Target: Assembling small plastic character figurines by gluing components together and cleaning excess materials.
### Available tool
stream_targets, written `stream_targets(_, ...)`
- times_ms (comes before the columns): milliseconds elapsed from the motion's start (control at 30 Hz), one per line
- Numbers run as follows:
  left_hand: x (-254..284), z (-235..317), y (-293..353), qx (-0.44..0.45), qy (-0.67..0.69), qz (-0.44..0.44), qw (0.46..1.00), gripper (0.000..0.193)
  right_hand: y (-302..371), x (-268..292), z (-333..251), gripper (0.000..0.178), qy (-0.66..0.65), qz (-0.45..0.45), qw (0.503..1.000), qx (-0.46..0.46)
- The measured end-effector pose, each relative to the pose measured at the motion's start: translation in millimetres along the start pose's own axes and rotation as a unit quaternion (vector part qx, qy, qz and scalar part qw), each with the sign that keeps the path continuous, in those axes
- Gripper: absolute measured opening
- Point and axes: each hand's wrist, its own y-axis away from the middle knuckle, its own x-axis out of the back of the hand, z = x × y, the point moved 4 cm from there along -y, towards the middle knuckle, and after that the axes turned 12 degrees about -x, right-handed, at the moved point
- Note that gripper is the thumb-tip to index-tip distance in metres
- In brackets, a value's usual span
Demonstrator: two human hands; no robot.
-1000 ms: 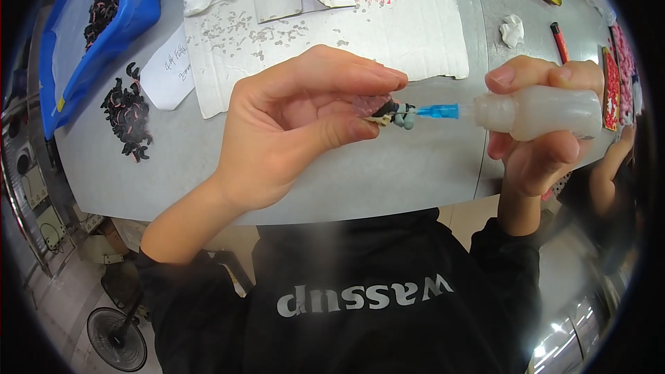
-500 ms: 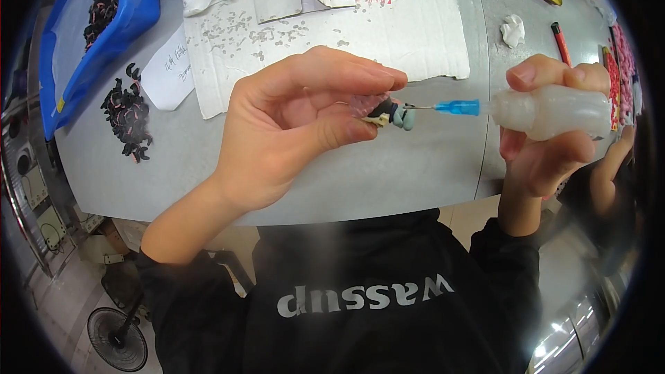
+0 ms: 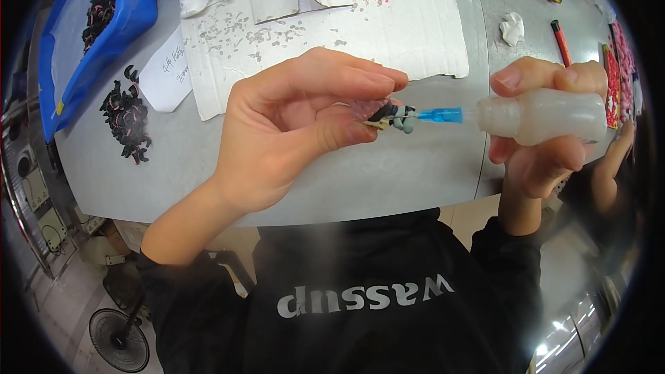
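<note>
From where I stand, the small figurine (image 3: pixel 400 119) is up off the surface (image 3: pixel 360 180), above its front half and roughly midway between the ends. The left hand (image 3: pixel 277 114) has it pinched between thumb and curled fingers, closed down to its width, with the pale blue-green end poking out. The fingers of the right hand (image 3: pixel 544 170) are wrapped around a squeeze bottle (image 3: pixel 554 116), spread only as wide as its body; its blue needle tip (image 3: pixel 442 115) points at the figurine, but I can't tell whether the metal touches.

I'd guess the figurine is light and fairly stiff, its little knobs easily knocked or smeared; best held by the thicker dark middle. The bottle looks soft-walled and smooth, perhaps slippery, so a gentle grip around the body.

Counting: one figurine, one bottle, one needle tip. Near the back edge lies one white cardboard sheet (image 3: pixel 388 41) with grey bits too many to count; toward the left end, one blue tray (image 3: pixel 138 10), one paper slip (image 3: pixel 166 79) and one heap of black pieces (image 3: pixel 126 118), too tangled to number. One crumpled tissue (image 3: pixel 512 29) sits toward the back right.
</note>
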Motion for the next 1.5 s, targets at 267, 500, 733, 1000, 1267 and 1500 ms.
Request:
stream_targets(267,2,0,0,-0.021,-0.010,-0.017,1.000,0.029,-2,-6,4,0.053,-0.031,0.007,1.000,-0.003)
stream_targets(500,2,0,0,-0.031,0.002,-0.024,0.999,0.033,-7,-14,5,0.053,-0.059,0.011,0.998,-0.004)
stream_targets(733,4,-1,0,-0.028,-0.004,-0.026,0.999,0.037,-14,-3,10,0.053,-0.136,0.011,0.990,-0.034)
stream_targets(1000,3,3,1,-0.027,0.043,0.026,0.998,0.032,-20,4,17,0.050,-0.121,0.094,0.986,-0.069)
stream_targets(1267,4,2,2,0.047,0.060,0.065,0.995,0.036,-27,3,15,0.045,-0.077,0.131,0.987,-0.061)
stream_targets(1500,3,7,1,0.077,0.017,0.098,0.992,0.039,-31,8,20,0.041,-0.078,0.129,0.988,-0.040)
